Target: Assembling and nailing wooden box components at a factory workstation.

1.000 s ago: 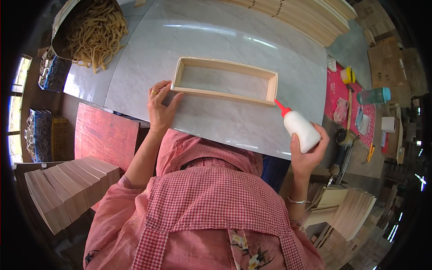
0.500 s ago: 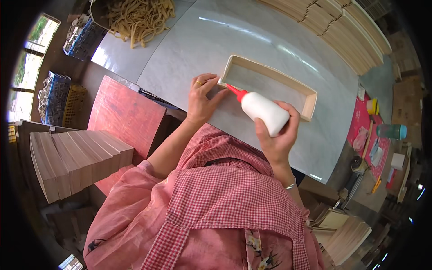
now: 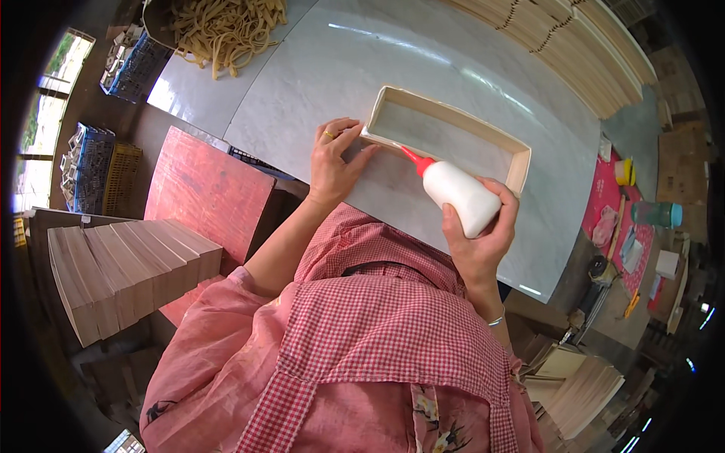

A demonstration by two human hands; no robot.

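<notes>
A shallow rectangular wooden frame (image 3: 455, 118) lies on the grey table, its long sides slanting down to the right. My left hand (image 3: 334, 164) grips it at its near left corner, index finger and thumb on either side of the wood. In my right hand (image 3: 487, 240) is a white squeeze bottle (image 3: 459, 198) with a red pointed nozzle. The bottle is tilted, nozzle toward the left, and the red tip rests at or just above the top edge of the frame's near side. White glue-like liquid shows at the corner by my left fingertips.
Rubber-band-like tan loops (image 3: 226, 34) are heaped at the far left. Wooden strips (image 3: 559, 45) are stacked along the far right of the table (image 3: 302, 90). Wooden blocks (image 3: 128, 268) stand on a reddish board (image 3: 208, 192) at my left. A teal bottle (image 3: 655, 214) stands at the right.
My right hand has moved the squeeze bottle to the right, its nozzle leaving the left corner and travelling along the near side. My left hand stays at the corner.
</notes>
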